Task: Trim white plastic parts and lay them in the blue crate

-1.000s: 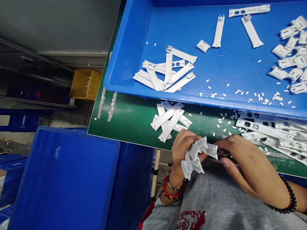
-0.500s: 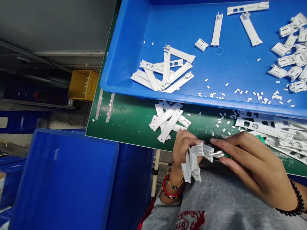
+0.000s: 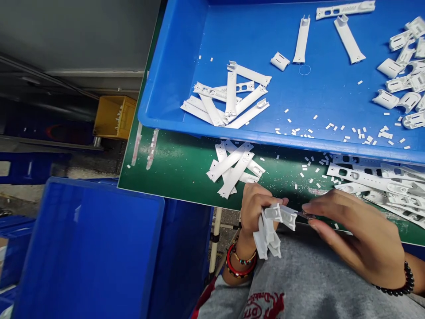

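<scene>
My left hand [image 3: 257,206] is closed around several white plastic strips [image 3: 267,235] held in a bunch, their channelled ends sticking out below and to the right. One strip end [image 3: 288,218] points toward my right hand [image 3: 361,235]. My right thumb and fingers pinch what looks like a utility knife [image 3: 309,215]. Only its metal front shows, close to that strip end; whether it touches cannot be made out. The handle is hidden by my hand. On the green table, just beyond my left hand, lies a crossed pile of white strips [image 3: 232,168].
A large blue tray [image 3: 252,135] spans the table's back, holding white strips [image 3: 231,97], curved white pieces [image 3: 387,99] and tiny scraps. Long white strips [image 3: 375,179] lie at the right. Left of the table are a blue bin [image 3: 99,248] and a yellow box [image 3: 114,117].
My right hand has turned and drawn its fingers in around the tool, so the green handle seen before is hidden. The left hand's bunch has shifted slightly down.
</scene>
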`<act>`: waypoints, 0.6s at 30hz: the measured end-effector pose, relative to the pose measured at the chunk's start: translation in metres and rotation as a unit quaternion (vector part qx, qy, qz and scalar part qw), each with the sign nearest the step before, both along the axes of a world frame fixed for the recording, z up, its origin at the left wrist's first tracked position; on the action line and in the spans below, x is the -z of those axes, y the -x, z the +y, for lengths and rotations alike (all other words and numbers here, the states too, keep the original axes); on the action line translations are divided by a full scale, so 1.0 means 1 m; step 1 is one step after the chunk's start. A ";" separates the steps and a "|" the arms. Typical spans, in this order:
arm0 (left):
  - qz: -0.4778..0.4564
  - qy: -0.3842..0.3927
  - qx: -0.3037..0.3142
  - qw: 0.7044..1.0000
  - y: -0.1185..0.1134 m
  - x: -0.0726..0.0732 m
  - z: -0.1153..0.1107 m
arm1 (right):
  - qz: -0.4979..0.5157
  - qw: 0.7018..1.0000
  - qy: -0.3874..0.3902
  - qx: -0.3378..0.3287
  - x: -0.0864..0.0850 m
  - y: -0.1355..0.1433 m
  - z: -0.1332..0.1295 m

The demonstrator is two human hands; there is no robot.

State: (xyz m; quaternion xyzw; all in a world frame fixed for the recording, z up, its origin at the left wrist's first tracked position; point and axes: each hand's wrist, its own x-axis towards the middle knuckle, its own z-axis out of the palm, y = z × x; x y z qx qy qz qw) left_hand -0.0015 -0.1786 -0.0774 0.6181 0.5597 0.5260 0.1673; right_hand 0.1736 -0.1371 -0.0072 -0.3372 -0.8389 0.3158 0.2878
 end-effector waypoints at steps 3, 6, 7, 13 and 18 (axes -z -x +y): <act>0.004 -0.001 0.008 1.000 0.001 -0.002 0.000 | 0.013 1.000 -0.004 -0.007 0.004 0.000 -0.001; 0.019 -0.009 0.026 0.999 0.004 -0.003 0.001 | 0.035 0.999 -0.014 -0.014 0.008 -0.001 -0.001; 0.023 -0.012 0.030 0.999 0.004 -0.004 0.001 | 0.031 0.999 -0.017 -0.011 0.009 -0.001 0.000; 0.023 -0.022 0.007 0.999 0.004 -0.001 0.001 | -0.036 0.996 -0.046 0.068 0.012 -0.002 0.007; 0.013 -0.045 -0.010 0.999 0.000 0.005 0.002 | -0.026 0.999 -0.028 0.019 0.007 0.003 0.001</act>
